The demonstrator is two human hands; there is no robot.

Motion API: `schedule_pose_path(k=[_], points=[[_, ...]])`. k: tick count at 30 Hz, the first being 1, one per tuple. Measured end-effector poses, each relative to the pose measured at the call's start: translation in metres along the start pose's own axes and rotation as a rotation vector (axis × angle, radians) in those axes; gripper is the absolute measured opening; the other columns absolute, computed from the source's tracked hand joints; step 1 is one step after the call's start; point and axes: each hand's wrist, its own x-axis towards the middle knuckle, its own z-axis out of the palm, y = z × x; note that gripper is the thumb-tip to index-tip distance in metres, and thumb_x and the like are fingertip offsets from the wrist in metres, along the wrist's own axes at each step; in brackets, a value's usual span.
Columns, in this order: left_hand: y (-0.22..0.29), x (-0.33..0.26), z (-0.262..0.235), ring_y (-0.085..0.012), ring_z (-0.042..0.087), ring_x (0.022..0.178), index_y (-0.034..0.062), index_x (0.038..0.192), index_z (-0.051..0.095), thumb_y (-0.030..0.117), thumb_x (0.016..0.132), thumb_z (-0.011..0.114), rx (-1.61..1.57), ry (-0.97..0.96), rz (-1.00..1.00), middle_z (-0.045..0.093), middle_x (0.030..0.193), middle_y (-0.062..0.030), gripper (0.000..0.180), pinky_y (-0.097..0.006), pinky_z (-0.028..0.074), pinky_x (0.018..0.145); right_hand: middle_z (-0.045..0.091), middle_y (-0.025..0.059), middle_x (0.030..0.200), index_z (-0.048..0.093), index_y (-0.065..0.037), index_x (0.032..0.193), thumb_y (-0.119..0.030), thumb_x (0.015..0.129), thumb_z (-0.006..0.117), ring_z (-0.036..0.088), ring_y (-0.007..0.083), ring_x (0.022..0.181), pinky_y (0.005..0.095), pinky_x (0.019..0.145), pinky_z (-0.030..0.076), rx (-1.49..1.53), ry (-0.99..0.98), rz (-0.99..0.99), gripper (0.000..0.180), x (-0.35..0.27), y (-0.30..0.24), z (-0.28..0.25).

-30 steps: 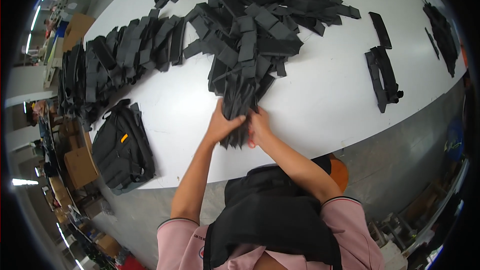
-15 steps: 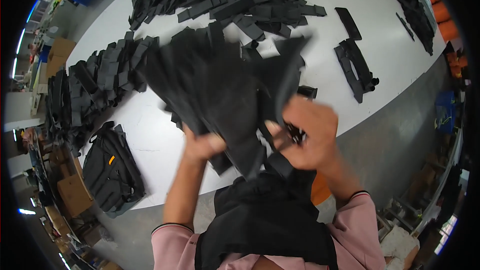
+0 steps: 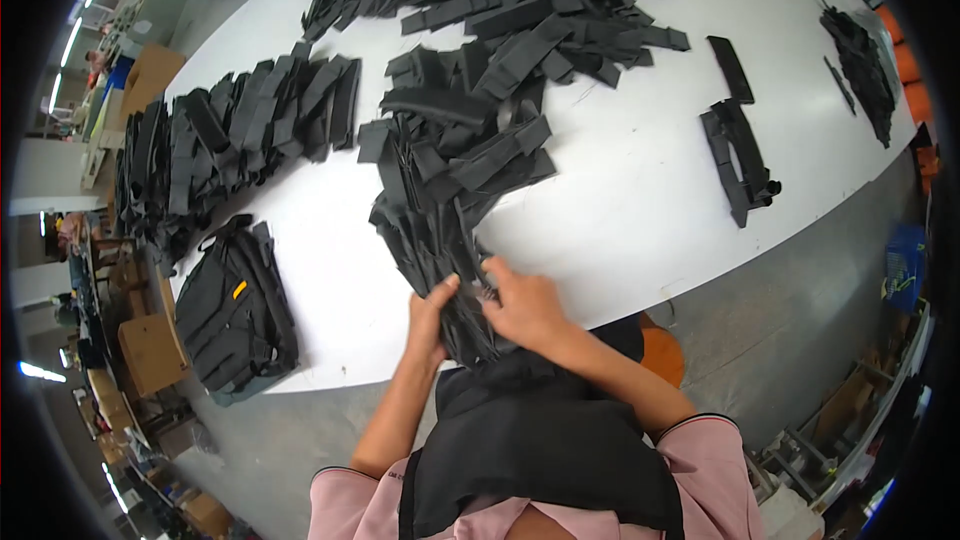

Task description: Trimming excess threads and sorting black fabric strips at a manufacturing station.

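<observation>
A stack of black fabric strips (image 3: 425,230) lies on the white table in front of me, its near end at the table's edge. My left hand (image 3: 429,322) grips the near end from its left side, thumb on top. On the other side, my right hand (image 3: 525,306) is closed against the strips, fingers curled. A small dark piece with a metallic glint shows at its fingertips, too small to name. More loose black strips (image 3: 470,105) lie just beyond the stack, crossing one another.
A wide heap of black strips (image 3: 520,0) covers the far side of the white table (image 3: 620,210). A row of bundled strips (image 3: 235,125) and a black backpack (image 3: 240,310) lie to the left. To the right are a black strap piece (image 3: 738,162), a flat black strip (image 3: 731,70) and a dark bundle (image 3: 862,70).
The fabric bundle, raised and blurred in my hands before, now rests on the table. Both hands have come down and closer together at its near end.
</observation>
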Motion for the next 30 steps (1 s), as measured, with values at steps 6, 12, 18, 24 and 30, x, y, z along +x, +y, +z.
schedule_pose_path(k=[6,12,18,24,30], points=[[-0.014,-0.017,-0.042,-0.0186,0.062,0.077,-0.0006,0.104,0.053,0.013,0.076,0.065,-0.188,0.000,-0.068,0.061,0.089,-0.0091,0.034,-0.030,0.053,0.069,0.062,0.0103,0.079,0.054,-0.003,0.107,-0.021,0.081,0.062,0.061,0.0241,0.072,0.0328,0.062,0.045,0.594,-0.260,-0.041,0.033,-0.005,-0.002,0.039],[-0.014,-0.030,-0.060,-0.0206,0.063,0.076,-0.0016,0.104,0.052,0.010,0.073,0.064,-0.239,0.094,-0.003,0.061,0.088,-0.0123,0.035,-0.032,0.054,0.068,0.061,0.0088,0.082,0.056,-0.004,0.107,-0.021,0.081,0.060,0.061,0.0224,0.074,0.0314,0.064,0.047,0.597,-0.188,-0.147,0.031,-0.008,0.009,0.052],[-0.007,-0.045,-0.068,-0.0260,0.063,0.079,-0.0031,0.106,0.050,0.011,0.072,0.063,-0.359,0.140,-0.007,0.061,0.086,-0.0156,0.039,-0.037,0.055,0.070,0.051,0.0047,0.079,0.055,-0.008,0.103,-0.013,0.075,0.063,0.053,0.0231,0.062,0.0344,0.055,0.041,-0.213,0.008,-0.409,0.030,0.033,0.007,0.021],[-0.006,-0.053,-0.068,-0.0271,0.063,0.079,-0.0034,0.106,0.049,0.012,0.071,0.064,-0.370,0.120,-0.027,0.060,0.088,-0.0188,0.041,-0.040,0.056,0.070,0.051,0.0035,0.081,0.056,-0.008,0.096,0.000,0.066,0.059,0.052,0.0188,0.060,0.0298,0.053,0.036,-0.331,0.005,-0.729,0.031,0.069,-0.006,0.043],[-0.008,-0.056,-0.069,-0.0298,0.063,0.084,-0.0019,0.110,0.048,0.014,0.071,0.064,-0.358,0.095,-0.013,0.059,0.091,-0.0165,0.045,-0.047,0.056,0.068,0.051,0.0022,0.080,0.057,-0.008,0.087,0.001,0.064,0.059,0.053,0.0178,0.060,0.0300,0.055,0.038,-0.358,-0.055,-0.745,0.025,0.073,-0.005,0.061]])
